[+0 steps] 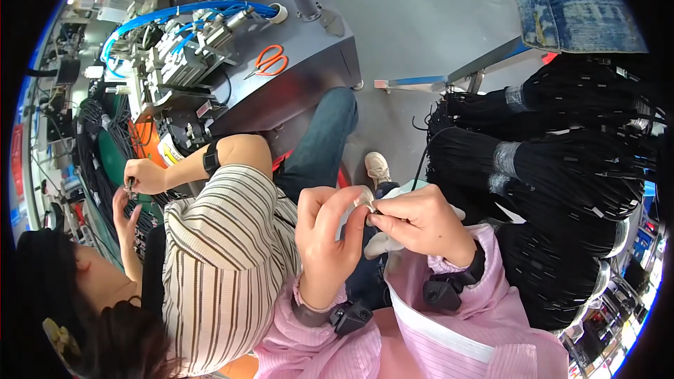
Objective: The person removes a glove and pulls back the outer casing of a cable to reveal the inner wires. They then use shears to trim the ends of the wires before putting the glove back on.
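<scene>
My left hand [327,238] and my right hand [425,223] meet in front of my lap, fingertips almost touching. Between the thumb and fingers of my left hand is a small clear, shiny piece [365,199], thin like plastic film; its exact kind is too small to tell. My right hand is closed in a pinch on the dark end of a black cable [420,163], whose length appears to rise behind that hand toward the bundles on the right. Most of the held end is hidden by my fingers. A white cloth-like thing [379,244] lies below my hands.
Large bundles of black cables [554,168], tied with clear wrap, hang close on my right. A co-worker in a striped shirt [225,238] sits close on my left. Orange-handled scissors [270,61] lie on the grey machine table [309,63] ahead, beside blue hoses [189,8].
</scene>
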`<state>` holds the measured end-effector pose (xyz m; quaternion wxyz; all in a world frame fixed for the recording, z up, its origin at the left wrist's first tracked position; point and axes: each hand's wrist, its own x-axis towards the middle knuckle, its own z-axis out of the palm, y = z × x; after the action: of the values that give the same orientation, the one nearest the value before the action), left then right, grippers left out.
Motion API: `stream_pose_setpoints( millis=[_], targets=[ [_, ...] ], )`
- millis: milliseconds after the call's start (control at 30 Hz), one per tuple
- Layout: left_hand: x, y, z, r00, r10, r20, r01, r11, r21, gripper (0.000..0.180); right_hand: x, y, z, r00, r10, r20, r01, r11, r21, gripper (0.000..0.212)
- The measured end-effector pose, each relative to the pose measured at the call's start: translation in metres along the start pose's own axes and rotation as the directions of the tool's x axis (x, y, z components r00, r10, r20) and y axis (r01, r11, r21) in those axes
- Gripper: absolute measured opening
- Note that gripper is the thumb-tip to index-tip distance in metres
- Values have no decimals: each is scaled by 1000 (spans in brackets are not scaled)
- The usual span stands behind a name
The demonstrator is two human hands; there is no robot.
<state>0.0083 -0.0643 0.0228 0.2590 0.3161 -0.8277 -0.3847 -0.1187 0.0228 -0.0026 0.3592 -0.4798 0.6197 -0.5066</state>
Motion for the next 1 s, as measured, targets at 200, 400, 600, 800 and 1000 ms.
stream_pose_setpoints(
  millis=[200, 400, 600, 800, 1000],
  targets=[
    [2, 6, -3, 1000, 15, 24, -16, 999, 48, 15, 1, -2, 0, 1000, 17, 11, -17, 1000, -6, 7],
    [0, 4, -6, 994, -20, 107, 27, 998, -64, 19, 0, -2, 4, 998, 56, -13, -57, 997, -57, 5],
    [-6, -2, -6, 991, -124, 59, 132, 980, -150, 17, 0, -1, 8, 998, 26, -50, -31, 995, -100, 13],
    [-3, 1, -4, 995, -67, 74, 67, 998, 11, 16, -3, 1, 11, 997, 11, -79, -25, 984, -175, 16],
    [-8, -4, -1, 999, -3, 34, 3, 1000, 4, 20, 0, 3, 14, 983, -64, -174, 33, 984, -175, 16]
  ],
)
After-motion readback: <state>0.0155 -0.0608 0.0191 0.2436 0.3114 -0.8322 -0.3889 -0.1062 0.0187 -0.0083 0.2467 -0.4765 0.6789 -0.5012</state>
